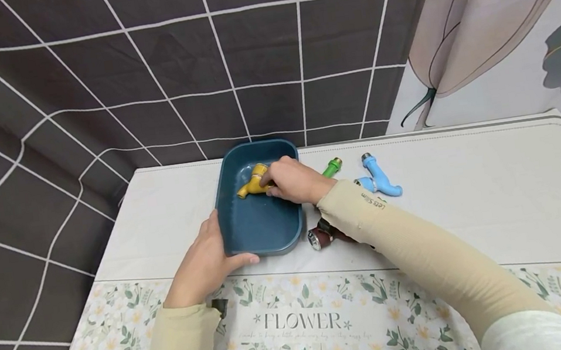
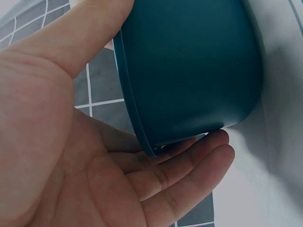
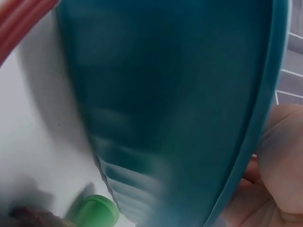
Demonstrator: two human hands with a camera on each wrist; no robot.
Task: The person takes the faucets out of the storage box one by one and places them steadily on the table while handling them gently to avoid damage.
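Note:
In the head view a dark blue basin (image 1: pixel 261 231) stands at the back of the table. Inside it is a yellow water tap (image 1: pixel 250 188), its right end pinched by the fingers of my right hand (image 1: pixel 292 180). My left hand (image 1: pixel 204 262) rests against the basin's front left corner, fingers along the left side and thumb at the front. The left wrist view shows those fairly straight fingers (image 2: pixel 189 184) touching the basin wall (image 2: pixel 189 71). In the right wrist view the basin's outer wall (image 3: pixel 175 94) hides the yellow tap and most of my right hand (image 3: pixel 279 161).
Right of the basin lie a green tap (image 1: pixel 332 167), a light blue tap (image 1: pixel 380 176) and a dark red tap (image 1: pixel 321 237), partly under my right forearm. A dark tiled-pattern cloth (image 1: pixel 264 53) hangs behind. Floral print with lettering (image 1: pixel 302 321) runs along the table front.

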